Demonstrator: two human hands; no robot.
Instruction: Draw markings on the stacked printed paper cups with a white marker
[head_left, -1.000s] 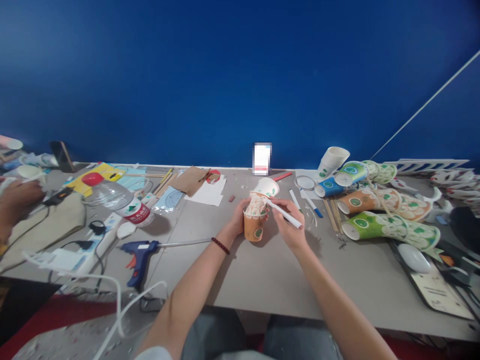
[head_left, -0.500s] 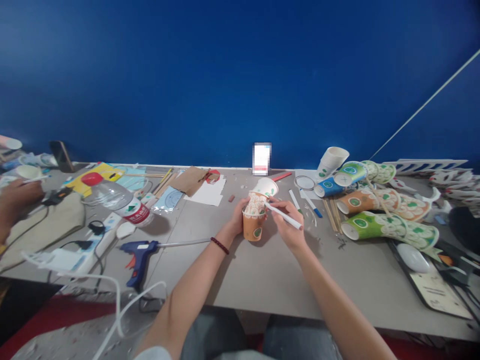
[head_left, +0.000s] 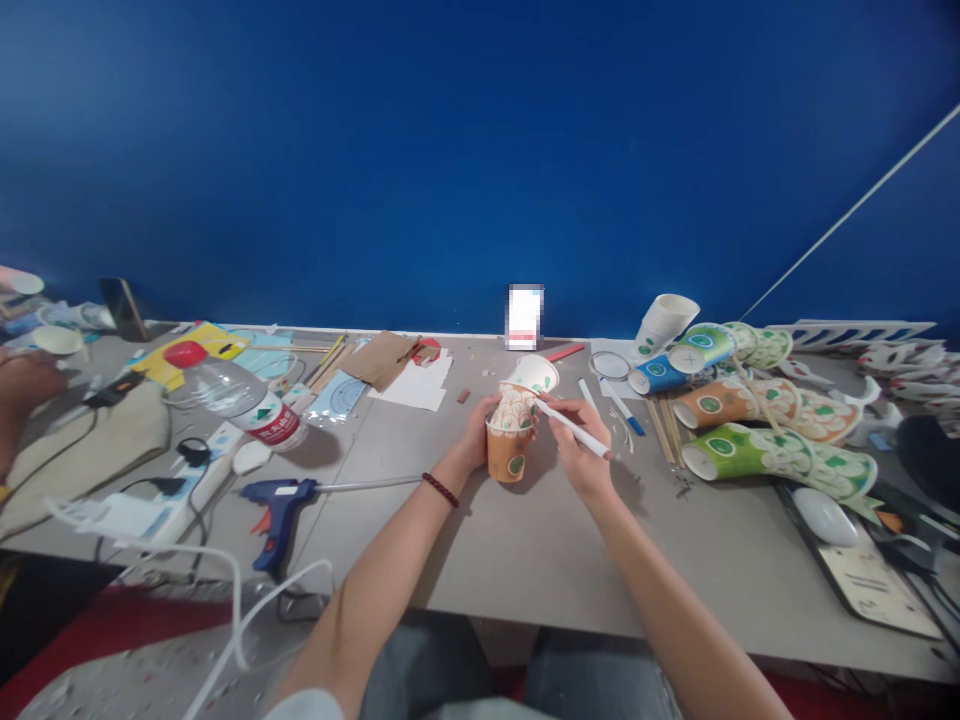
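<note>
At the middle of the table, my left hand [head_left: 475,432] wraps the left side of a brown paper cup construction [head_left: 508,455], made of cups joined end to end. A white cup [head_left: 537,373] with green marks forms its upper end, tilted back to the right. My right hand [head_left: 579,440] grips a white marker pen [head_left: 577,428] with a reddish end. The pen's tip is at the right side of the cups; whether it touches them I cannot tell. Fingers of my left hand are partly hidden behind the cups.
Left lie a blue glue gun [head_left: 281,510], a water bottle [head_left: 251,405] and a power strip [head_left: 176,490]. Behind are brown cardboard [head_left: 382,358] and a phone [head_left: 523,318]. To the right are wooden sticks [head_left: 663,430], joined cups [head_left: 780,458] and stacked cups [head_left: 666,322]. Another person's hand [head_left: 30,385] is far left.
My right hand and the pen have shifted slightly to the right along the cups. The cups have barely moved. The other person's hand at far left has drawn back leftward.
</note>
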